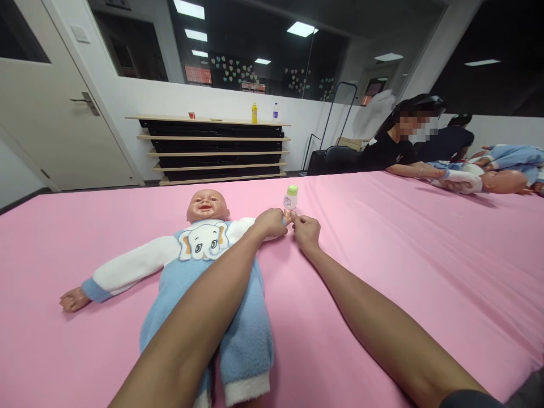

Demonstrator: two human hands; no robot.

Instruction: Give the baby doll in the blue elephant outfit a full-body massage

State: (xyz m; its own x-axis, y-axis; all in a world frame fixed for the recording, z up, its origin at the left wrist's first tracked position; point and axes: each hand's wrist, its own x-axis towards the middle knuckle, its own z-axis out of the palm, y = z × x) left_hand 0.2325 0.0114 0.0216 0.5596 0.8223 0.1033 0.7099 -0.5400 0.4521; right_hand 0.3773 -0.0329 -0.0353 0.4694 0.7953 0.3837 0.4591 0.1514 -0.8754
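A baby doll [205, 205] in a blue and white romper with an elephant face lies on its back on a pink sheet [340, 328]. My left hand [272, 223] reaches across the doll's body and is closed round the sleeved forearm, close to the wrist. At the end of that arm my right hand [306, 231] pinches the doll's small hand [288, 217] between thumb and fingers. Just behind them stands a small clear bottle [290, 198] with a green cap. The doll's other arm [136, 266] stretches out to the left.
At the right, a person [393, 144] in black leans over another doll [480, 178], with a second person behind. A stack of folded tables [212, 144] stands by the back wall, holding a yellow bottle [254, 113] and a clear bottle [275, 113]. A door [59, 113] is at the left.
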